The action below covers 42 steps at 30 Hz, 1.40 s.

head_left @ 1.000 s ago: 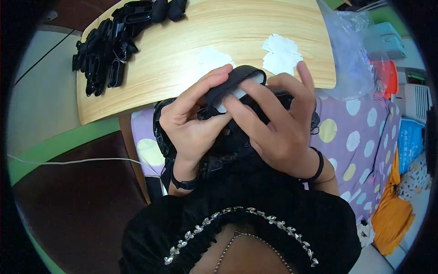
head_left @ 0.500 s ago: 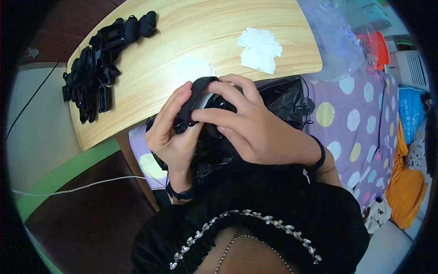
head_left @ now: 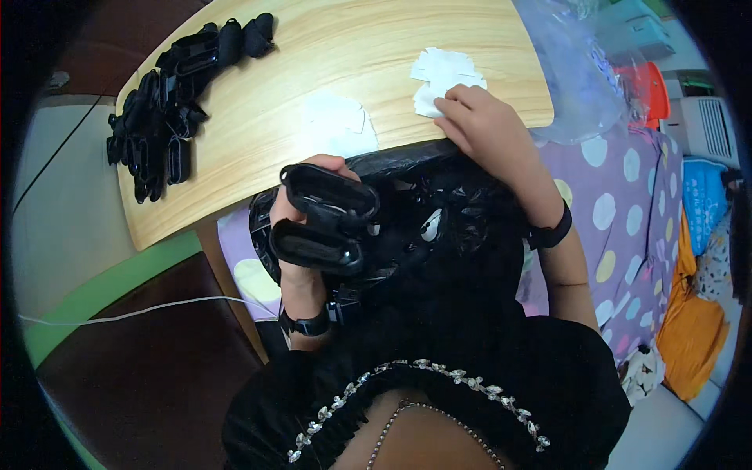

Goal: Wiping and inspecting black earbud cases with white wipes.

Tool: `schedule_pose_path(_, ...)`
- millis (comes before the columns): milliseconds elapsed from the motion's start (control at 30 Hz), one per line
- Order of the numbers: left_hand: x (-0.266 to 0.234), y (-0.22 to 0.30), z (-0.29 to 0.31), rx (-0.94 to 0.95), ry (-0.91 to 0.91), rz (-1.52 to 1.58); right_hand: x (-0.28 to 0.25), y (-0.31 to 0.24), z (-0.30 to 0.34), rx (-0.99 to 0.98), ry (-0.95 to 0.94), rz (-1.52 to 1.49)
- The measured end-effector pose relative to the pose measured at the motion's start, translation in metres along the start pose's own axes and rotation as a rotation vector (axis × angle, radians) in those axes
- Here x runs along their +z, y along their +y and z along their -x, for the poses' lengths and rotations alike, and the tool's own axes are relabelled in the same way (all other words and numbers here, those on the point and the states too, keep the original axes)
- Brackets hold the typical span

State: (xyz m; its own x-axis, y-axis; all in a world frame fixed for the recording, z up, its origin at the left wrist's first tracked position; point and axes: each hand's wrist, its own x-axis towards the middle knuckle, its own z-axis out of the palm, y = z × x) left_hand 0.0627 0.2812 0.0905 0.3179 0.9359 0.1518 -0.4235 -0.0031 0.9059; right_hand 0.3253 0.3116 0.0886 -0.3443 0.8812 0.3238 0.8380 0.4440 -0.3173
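Held up in my left hand (head_left: pixel 291 205) is an open black case (head_left: pixel 329 205), its two hollow, rounded halves facing up. My left fingers wrap around its back and are partly hidden by it. My right hand (head_left: pixel 489 129) reaches over the table's near edge, fingers bent and pinching at the stack of white paper pieces (head_left: pixel 445 70) on the right. Another pile of white paper pieces (head_left: pixel 338 125) lies near the table edge, just beyond my left hand. Below the case, a black plastic bag (head_left: pixel 462 188) spreads across my lap, with a small white piece (head_left: pixel 431 225) in it.
Several similar black cases (head_left: pixel 160 117) are heaped along the left side of the wooden table (head_left: pixel 329 47). Clear plastic bags (head_left: pixel 568 78) and a red container (head_left: pixel 648 94) are at the right, beyond a dotted purple cloth (head_left: pixel 611 204). A white cable (head_left: pixel 157 311) crosses the lower left.
My right hand has let go of the black item and moved right to the white paper stack. My left hand still holds the item, now turned with both hollow halves showing.
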Motion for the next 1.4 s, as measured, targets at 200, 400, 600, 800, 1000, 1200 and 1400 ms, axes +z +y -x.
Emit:
schedule_pose_path(200, 0.019, -0.004, -0.004, -0.159, -0.026, 0.437, -0.005, -0.004, 0.002, 0.045, -0.119, 0.11)
schedule_pose_path(400, 0.018, -0.001, -0.011, -0.473, -0.161, 0.827, -0.044, -0.039, -0.005, 0.107, 0.32, -0.161)
schedule_pose_path(600, 0.056, 0.018, -0.02, -0.626, 0.586, 0.847, -0.043, -0.102, 0.015, -0.485, 0.294, -0.047)
schedule_pose_path(800, 0.043, -0.001, -0.007, -0.489, 0.316, 0.737, -0.036, -0.109, 0.016, -0.338, 0.12, -0.228)
schedule_pose_path(1000, 0.031, -0.015, 0.001, -0.46, -0.002, 0.967, -0.031, -0.114, 0.016, -0.254, 0.049, -0.308)
schedule_pose_path(1200, 0.03, -0.012, 0.002, -0.461, 0.082, 0.799, -0.018, -0.119, 0.02, -0.212, 0.088, -0.277)
schedule_pose_path(1400, 0.022, -0.019, -0.001, -0.264, -0.041, 0.944, -0.02, -0.129, 0.023, -0.165, 0.114, 0.099)
